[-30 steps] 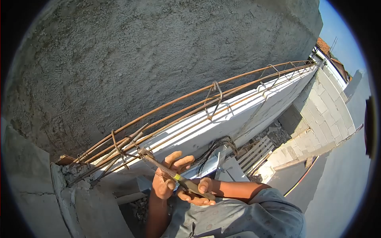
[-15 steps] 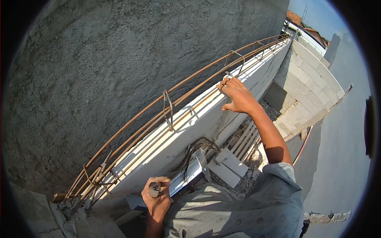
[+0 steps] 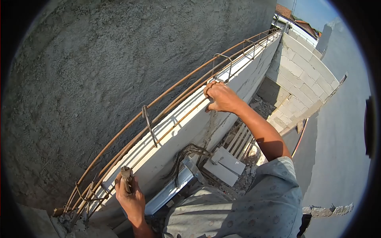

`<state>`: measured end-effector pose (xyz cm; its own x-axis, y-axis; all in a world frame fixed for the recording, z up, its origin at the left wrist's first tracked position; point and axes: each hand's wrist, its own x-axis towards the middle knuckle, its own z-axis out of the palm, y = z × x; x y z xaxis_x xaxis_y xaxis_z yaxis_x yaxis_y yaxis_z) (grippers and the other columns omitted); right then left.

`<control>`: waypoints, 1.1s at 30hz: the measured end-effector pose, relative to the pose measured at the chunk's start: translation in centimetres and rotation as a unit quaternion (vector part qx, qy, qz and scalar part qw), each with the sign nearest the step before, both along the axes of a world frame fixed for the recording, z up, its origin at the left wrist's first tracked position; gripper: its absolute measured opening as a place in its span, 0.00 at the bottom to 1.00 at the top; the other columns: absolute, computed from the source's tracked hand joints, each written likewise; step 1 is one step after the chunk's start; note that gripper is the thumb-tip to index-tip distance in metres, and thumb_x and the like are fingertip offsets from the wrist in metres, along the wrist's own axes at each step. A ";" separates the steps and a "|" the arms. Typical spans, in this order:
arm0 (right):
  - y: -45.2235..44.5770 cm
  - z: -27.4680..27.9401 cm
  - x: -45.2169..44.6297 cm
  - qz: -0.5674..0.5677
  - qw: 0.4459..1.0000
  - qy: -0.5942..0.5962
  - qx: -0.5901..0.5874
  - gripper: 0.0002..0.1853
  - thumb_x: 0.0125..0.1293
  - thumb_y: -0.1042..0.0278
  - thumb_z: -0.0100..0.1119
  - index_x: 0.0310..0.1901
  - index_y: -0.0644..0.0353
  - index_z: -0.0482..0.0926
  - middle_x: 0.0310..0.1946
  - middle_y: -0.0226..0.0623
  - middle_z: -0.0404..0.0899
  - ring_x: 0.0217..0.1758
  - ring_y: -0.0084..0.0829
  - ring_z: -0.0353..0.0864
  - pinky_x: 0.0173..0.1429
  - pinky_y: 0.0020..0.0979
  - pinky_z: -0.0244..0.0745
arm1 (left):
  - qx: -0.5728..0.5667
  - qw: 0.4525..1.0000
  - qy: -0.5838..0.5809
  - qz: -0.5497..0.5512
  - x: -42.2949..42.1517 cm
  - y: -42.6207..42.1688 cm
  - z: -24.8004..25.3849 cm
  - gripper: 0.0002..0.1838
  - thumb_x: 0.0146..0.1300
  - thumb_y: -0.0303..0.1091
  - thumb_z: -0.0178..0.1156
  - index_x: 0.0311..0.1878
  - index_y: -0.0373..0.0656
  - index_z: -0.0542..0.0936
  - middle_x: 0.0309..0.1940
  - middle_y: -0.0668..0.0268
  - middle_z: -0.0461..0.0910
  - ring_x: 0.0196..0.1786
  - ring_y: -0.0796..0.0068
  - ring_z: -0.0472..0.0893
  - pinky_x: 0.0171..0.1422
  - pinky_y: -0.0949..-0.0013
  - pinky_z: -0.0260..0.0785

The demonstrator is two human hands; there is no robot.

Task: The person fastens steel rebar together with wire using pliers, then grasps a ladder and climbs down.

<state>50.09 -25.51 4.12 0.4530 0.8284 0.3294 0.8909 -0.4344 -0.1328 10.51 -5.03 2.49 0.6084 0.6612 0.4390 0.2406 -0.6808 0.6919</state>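
My left hand (image 3: 130, 202) is closed around a worn metal tool that looks like a pair of pincers (image 3: 126, 176), its head pointing up, beside the near face of the block wall (image 3: 162, 158). My right hand (image 3: 222, 97) grips the wall's top edge, fingers curled over it by the lower bar and thumb on the near face. Along the wall top runs a rebar cage (image 3: 166, 106) of long rusty bars. A stirrup (image 3: 149, 126) sits tilted on the bars between my hands, and another stirrup (image 3: 223, 65) stands just beyond my right hand.
A bundle of dark tie wire (image 3: 186, 154) hangs over a shiny metal channel (image 3: 172, 188) below the wall. Pale block pieces (image 3: 226, 164), wooden slats (image 3: 240, 139) and rubble lie lower down. A rough grey wall (image 3: 99, 59) rises close behind the cage.
My left hand has moved left and up toward the wall with the tool. The stirrup between my hands leans more. My right hand stays on the wall edge as the view shifts.
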 end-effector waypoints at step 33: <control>7.2 -3.0 -24.5 0.322 0.749 0.575 0.067 0.38 0.53 0.54 0.82 0.61 0.65 0.76 0.45 0.41 0.83 0.49 0.36 0.84 0.54 0.34 0.79 | -0.487 0.783 -0.353 -0.156 -5.0 -4.2 -3.2 0.20 0.71 0.38 0.65 0.57 0.33 0.77 0.39 0.57 0.84 0.44 0.67 0.85 0.51 0.64 0.79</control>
<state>25.56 -18.28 1.13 0.0209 0.9916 0.1280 0.1734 0.1225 -0.9772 5.50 -9.26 -0.73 0.6401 0.7591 0.1184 -0.5096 0.3042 0.8048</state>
